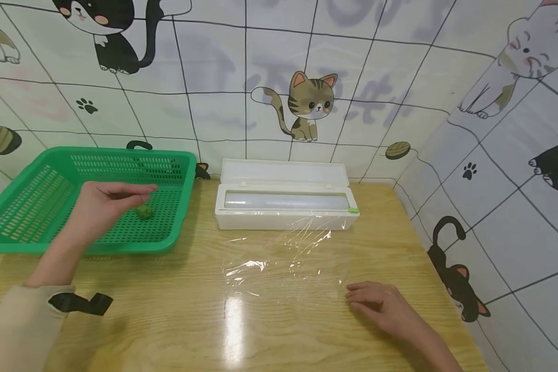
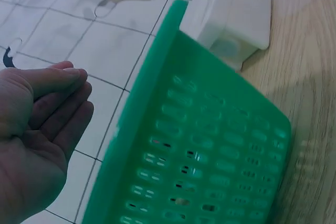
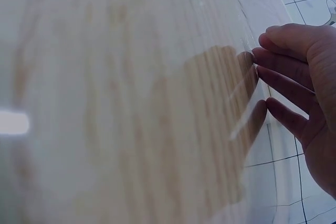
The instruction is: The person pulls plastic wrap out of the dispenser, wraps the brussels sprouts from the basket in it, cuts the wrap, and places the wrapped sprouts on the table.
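My left hand [image 1: 106, 204] hovers over a green plastic basket [image 1: 184, 201], thumb close to loosely bent fingers. Nothing shows between them in the left wrist view, where the hand [image 2: 44, 114] is beside the basket's rim [image 2: 142, 93]. Inside the basket, below the fingertips, lies a small round green item [image 1: 144, 212], its kind unclear. Clear cling film [image 1: 279, 266] stretches over the table from a white dispenser box [image 1: 283, 221] with a raised lid. At the film's right edge my right hand [image 1: 386, 307] rests, fingertips down on the tabletop, fingers relaxed.
A green slider [image 1: 353, 210] sits at the right end of the dispenser's front edge. Behind the wooden table [image 1: 158, 310] stands a wall covering [image 1: 223, 113] with printed cats, and another wall rises along the right side. A dark strap [image 1: 81, 303] circles the left sleeve.
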`<state>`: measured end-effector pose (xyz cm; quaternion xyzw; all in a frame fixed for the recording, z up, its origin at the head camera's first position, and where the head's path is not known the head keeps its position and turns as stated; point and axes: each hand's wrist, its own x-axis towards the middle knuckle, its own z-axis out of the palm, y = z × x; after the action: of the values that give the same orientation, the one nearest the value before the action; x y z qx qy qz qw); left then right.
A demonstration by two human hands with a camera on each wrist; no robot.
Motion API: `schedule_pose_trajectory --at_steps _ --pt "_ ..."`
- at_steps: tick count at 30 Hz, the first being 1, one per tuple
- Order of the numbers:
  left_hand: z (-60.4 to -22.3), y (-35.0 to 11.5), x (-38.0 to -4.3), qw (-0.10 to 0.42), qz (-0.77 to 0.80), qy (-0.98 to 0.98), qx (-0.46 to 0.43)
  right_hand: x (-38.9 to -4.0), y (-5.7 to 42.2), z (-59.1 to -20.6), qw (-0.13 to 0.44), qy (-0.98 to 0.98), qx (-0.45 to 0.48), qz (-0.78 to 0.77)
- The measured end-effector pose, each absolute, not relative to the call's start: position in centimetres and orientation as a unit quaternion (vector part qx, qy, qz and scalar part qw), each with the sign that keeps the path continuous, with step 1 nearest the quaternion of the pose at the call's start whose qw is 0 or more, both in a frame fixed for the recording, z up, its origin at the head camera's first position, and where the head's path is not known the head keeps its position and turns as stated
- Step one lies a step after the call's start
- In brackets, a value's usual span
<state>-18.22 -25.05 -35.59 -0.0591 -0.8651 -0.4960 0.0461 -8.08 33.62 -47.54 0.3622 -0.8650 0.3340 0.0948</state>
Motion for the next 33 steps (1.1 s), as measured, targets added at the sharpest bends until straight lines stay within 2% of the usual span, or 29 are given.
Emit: schedule_pose_trajectory --at_steps 8,11,20,23,33 --pt "-36.8 -26.9 -21.0 0.052 -0.463 -0.884 -0.030 -7.9 33.8 -47.8 0.099 -0.862 0.365 0.338" --pt "-37.1 -27.6 -22.0 0.035 -0.439 -0.898 -0.021 -7.9 33.8 -47.8 0.099 -0.864 0.364 0.334" --pt "-39.1 -29.3 -24.0 -0.105 -0.360 -0.926 -0.047 -8.4 33.6 -47.2 0.106 -0.863 0.384 0.311" --pt "-39.7 -29.4 -24.3 -0.137 -0.340 -0.928 -0.059 -8.5 33.6 -47.3 0.111 -0.860 0.391 0.309" --pt "-40.2 -28.7 -24.5 -0.113 -0.284 -0.948 -0.084 -8.8 33.6 -47.9 0.139 -0.856 0.394 0.304"
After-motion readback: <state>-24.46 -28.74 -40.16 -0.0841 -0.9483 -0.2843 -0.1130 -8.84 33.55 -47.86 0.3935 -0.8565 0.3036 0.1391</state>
